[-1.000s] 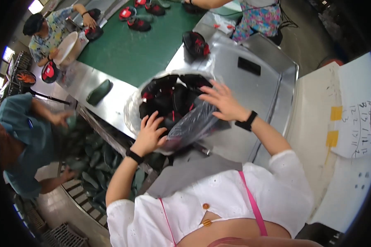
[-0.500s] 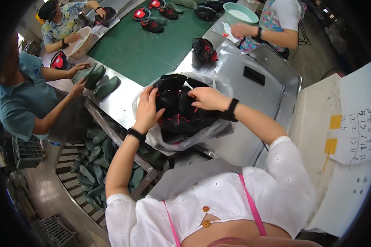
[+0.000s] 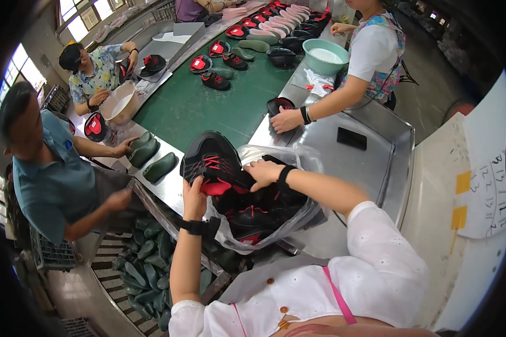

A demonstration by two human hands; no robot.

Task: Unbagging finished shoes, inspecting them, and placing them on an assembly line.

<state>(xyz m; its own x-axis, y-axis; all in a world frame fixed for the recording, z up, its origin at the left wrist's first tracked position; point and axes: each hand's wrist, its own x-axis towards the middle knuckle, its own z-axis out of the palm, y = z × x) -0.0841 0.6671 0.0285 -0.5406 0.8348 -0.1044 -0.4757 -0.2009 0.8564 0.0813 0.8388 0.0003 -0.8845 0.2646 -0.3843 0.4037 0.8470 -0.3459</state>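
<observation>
The left hand [image 3: 194, 194] is clamped on the near edge of a black shoe upper with red laces [image 3: 211, 160], holding it tilted up just left of a clear plastic bag [image 3: 275, 224]. The right hand [image 3: 262, 173] is closed over the shoe's right side, at the bag's open mouth, fingers curled on the black fabric. More black and red shoe uppers [image 3: 253, 213] are piled inside the bag, which rests on the steel table [image 3: 371, 168] in front of the person. On the far side lies a green conveyor belt [image 3: 197, 106] carrying other shoe parts. To the left, dark green shoe lasts [image 3: 160, 167] lie on the table's edge near a seated person in a teal shirt [image 3: 53, 185].
</observation>
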